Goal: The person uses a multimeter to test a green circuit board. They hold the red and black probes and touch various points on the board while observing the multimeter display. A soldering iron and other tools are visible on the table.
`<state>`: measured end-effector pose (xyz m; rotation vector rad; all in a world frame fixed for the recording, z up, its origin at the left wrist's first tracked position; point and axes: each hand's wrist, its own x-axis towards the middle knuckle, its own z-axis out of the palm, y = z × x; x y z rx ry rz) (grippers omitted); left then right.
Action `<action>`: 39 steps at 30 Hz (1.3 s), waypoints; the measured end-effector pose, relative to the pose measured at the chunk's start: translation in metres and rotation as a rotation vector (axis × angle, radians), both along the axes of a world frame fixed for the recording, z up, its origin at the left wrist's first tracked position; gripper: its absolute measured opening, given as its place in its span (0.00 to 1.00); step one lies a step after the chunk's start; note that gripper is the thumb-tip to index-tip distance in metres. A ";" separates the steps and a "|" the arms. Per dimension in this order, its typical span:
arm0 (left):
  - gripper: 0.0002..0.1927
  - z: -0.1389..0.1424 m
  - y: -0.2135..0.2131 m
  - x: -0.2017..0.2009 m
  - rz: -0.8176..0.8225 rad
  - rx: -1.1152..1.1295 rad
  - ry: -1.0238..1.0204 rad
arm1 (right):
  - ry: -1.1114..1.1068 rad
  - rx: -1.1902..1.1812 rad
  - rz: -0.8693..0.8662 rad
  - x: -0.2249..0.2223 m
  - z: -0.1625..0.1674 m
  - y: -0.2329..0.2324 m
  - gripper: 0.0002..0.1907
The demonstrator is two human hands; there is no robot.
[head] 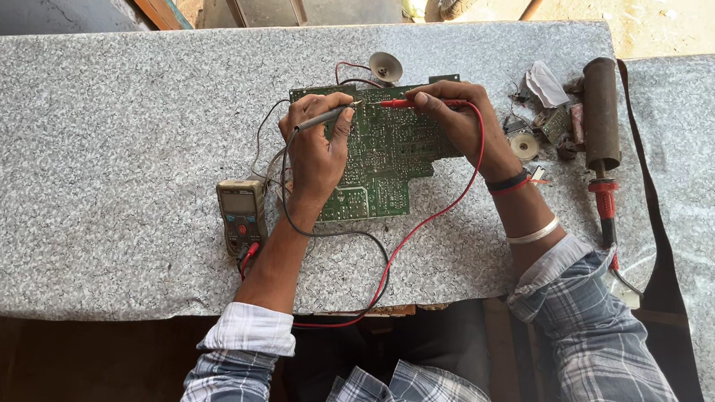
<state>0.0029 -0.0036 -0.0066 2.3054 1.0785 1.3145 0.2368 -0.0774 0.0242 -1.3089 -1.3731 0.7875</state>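
Green circuit board (383,156) lay on a grey speckled desk (102,161), with two hands pressing meter probes to it.

The left hand (317,150) held its grip closed around a black probe (323,118), its tip on the board's upper left edge. The right hand (459,119) pinched a red probe (405,103) just beside it. Red and black leads ran down to a small multimeter (240,214) left of the board. A soldering iron (603,128) and loose parts (542,114) lay to the right.

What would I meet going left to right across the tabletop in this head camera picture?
Multimeter → left hand with the black probe → green circuit board → right hand with the red probe → small silver disc → dark cylindrical tool.
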 end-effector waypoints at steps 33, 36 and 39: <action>0.10 0.002 0.000 -0.002 -0.021 -0.006 -0.011 | -0.180 0.116 -0.021 -0.006 -0.004 0.005 0.17; 0.09 0.001 0.001 -0.004 -0.025 -0.006 -0.004 | -0.193 0.003 -0.111 -0.013 -0.003 0.003 0.17; 0.09 0.000 0.001 -0.006 -0.027 -0.013 -0.010 | -0.405 0.132 -0.236 -0.019 -0.003 -0.002 0.21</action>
